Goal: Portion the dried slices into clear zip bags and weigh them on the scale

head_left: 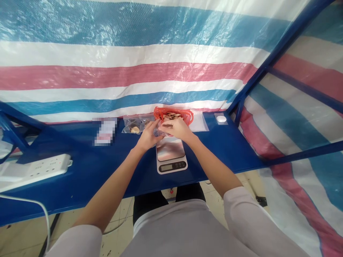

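Note:
Both my hands meet above the far end of a small digital scale on the blue table. My left hand and my right hand have their fingers closed on a small clear plastic bag held between them. Just behind them stands a red plastic bag with brown slices in it. The scale's steel plate is bare.
Clear packets of brown pieces lie left of the red bag, and flat clear bags right of it. A small white round object sits at the far right. A white power strip lies at the left. Striped tarpaulin walls close in behind and right.

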`<state>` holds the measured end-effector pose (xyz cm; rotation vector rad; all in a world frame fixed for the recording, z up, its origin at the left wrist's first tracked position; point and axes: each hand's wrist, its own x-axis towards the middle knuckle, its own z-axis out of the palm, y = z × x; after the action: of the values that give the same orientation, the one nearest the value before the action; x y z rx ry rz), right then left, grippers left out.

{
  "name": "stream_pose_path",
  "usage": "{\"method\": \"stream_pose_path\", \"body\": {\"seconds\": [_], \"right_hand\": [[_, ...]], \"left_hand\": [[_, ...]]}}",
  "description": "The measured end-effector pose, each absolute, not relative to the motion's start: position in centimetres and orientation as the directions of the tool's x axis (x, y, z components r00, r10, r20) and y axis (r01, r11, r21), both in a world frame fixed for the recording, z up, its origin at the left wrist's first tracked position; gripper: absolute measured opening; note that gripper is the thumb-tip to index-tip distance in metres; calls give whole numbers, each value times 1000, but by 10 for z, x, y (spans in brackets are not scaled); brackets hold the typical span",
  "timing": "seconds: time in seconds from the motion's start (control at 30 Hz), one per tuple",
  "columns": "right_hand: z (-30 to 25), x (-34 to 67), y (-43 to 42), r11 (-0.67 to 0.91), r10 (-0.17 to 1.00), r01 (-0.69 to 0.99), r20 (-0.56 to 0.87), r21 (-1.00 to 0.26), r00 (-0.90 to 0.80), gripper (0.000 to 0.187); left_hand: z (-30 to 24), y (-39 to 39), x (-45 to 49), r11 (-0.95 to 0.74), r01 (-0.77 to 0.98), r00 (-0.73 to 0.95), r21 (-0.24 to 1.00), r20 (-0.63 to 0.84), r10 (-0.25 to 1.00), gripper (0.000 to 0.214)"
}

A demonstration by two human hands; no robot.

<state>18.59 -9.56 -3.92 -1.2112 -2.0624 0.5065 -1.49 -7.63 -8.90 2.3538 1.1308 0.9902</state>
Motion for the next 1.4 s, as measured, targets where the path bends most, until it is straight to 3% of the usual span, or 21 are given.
{"method": "stream_pose_path", "body": {"seconds": [0.1,0.33,0.5,0.6,0.77,0.93,1.1,1.23,1.4], "right_hand": [[-40,182,-92,491,871,594,346,-637,-349,23],[-41,180,-86,365,912,390,240,-845,-333,15],[-43,177,-86,441,895,467,338,-767,-292,14],[-43,175,-86,472,882,519,372,-713,-290,23],[-42,174,-85,437,899,503,348,-746,-264,22],[-42,179,-84,370,919,364,280,-855,-277,13],[-51,202,-76,348,934,315,298,-883,-195,16],[-60,228,-65,345,937,382,291,-857,-193,19],[-62,242,-54,394,919,594,294,-701,-263,19]], "left_hand": [[-92,-74,-15,-635,529,440,563,458,772,75],[-92,-73,-23,-635,548,501,545,394,770,76],[-86,-78,-16,-592,576,450,563,387,805,99],[-85,-80,-9,-595,586,415,550,426,804,101],[-85,-81,-1,-601,608,380,518,475,794,91],[-87,-81,2,-599,597,346,533,503,792,70],[-90,-80,1,-570,578,285,584,510,812,67],[-91,-77,-2,-586,520,245,622,549,799,67],[-94,-74,-1,-575,457,194,679,554,809,64]]}}
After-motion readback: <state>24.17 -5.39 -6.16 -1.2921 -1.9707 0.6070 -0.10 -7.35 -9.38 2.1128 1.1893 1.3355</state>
